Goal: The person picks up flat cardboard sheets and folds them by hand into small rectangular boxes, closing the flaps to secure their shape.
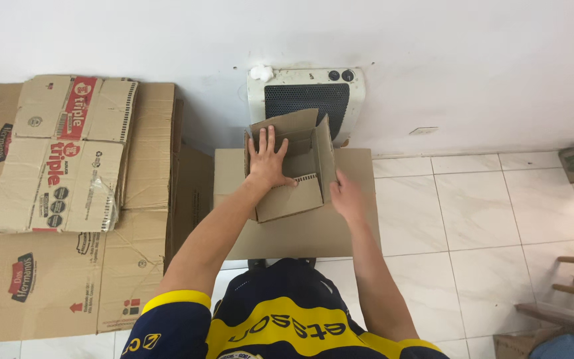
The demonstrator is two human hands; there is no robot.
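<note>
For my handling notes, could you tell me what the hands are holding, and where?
A small open cardboard box: the left hand presses flat inside it, and the right hand grips its right side wall.

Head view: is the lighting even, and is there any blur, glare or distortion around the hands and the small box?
Head view: soft, even light with faint shadows; slight sheen on the floor tiles, no harsh glare. The left hand, right hand and small box are sharp, without motion blur. Wide-angle distortion bends the edges, so the flat cartons at the left look splayed.

Bright, even indoor light, soft shadows, sharp focus, slight wide-angle edge distortion.
</note>
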